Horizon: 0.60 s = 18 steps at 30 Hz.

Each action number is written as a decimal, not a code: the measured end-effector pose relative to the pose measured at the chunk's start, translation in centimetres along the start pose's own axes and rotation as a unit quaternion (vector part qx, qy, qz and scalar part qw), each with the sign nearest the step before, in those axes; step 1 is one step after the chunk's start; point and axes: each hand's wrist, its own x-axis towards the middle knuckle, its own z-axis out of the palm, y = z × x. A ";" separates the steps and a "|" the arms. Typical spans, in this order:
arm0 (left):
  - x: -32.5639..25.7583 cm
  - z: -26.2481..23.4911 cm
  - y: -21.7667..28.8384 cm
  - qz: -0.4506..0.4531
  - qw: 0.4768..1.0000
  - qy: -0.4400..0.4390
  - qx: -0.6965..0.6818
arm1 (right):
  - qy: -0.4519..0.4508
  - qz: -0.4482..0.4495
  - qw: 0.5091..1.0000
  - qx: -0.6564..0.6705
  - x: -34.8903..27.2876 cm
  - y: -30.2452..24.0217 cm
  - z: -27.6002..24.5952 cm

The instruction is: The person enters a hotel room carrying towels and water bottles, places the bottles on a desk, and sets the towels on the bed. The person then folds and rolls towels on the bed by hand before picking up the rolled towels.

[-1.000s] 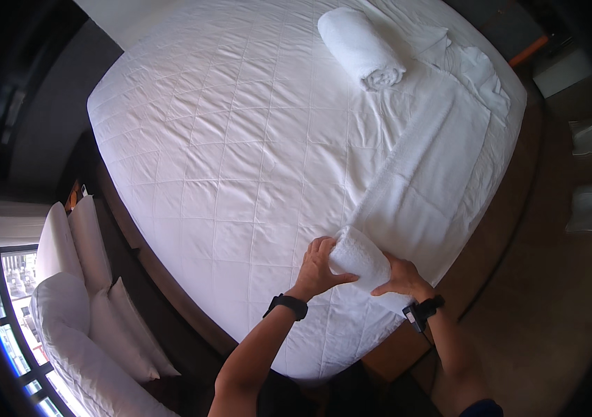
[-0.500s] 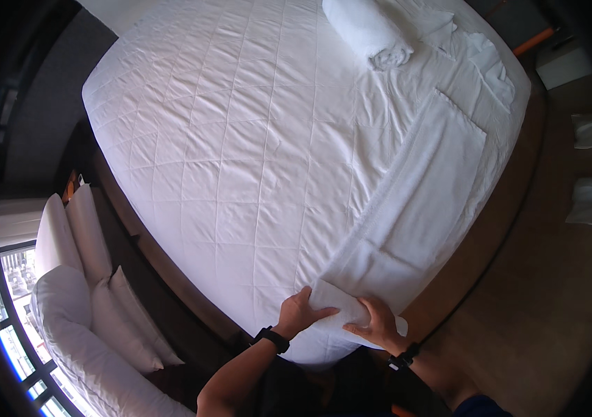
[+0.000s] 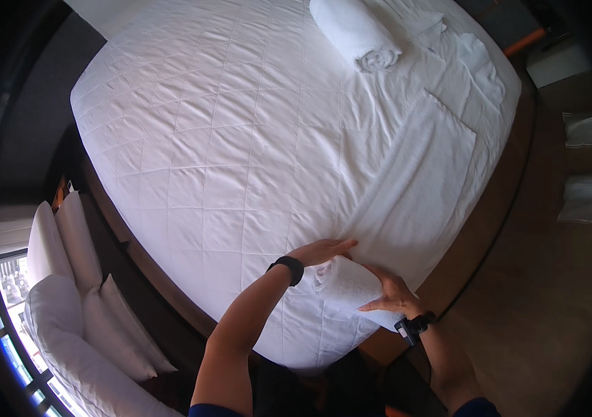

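A white towel (image 3: 417,174) lies folded in a long strip near the bed's right edge, its near end wound into a thick roll (image 3: 351,281). My left hand (image 3: 325,250) reaches over the roll's left end, fingers stretched out onto the flat part just beyond. At the roll's right end my right hand (image 3: 392,295) grips it, thumb on the near side and fingers over the far side. A finished-looking rolled towel (image 3: 357,35) rests at the far side of the bed. Beside that one, smaller white cloths (image 3: 482,66) lie loosely spread.
The bed (image 3: 205,160) has a white quilted cover, wrinkled in places. Pillows (image 3: 116,326) and a bulky white duvet (image 3: 66,333) are heaped at the left by a window. On the wooden floor at the right lie two white cloths (image 3: 586,198).
The near end of the towel has been rolled away from me into a thicker cylinder. My left hand has moved forward, from pinching the edge to reaching over the roll with fingers extended.
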 end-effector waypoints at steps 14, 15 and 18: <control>-9.3 12.8 -7.2 0.309 0.764 0.104 0.558 | -0.212 0.019 0.973 0.085 -0.2 0.5 4.5; -8.1 12.6 -7.5 0.311 0.761 0.109 0.559 | -0.173 0.031 0.975 0.136 -0.6 1.6 5.3; -4.8 11.9 -5.8 0.263 0.727 0.073 0.630 | -0.023 0.072 0.982 0.173 -4.3 1.5 7.8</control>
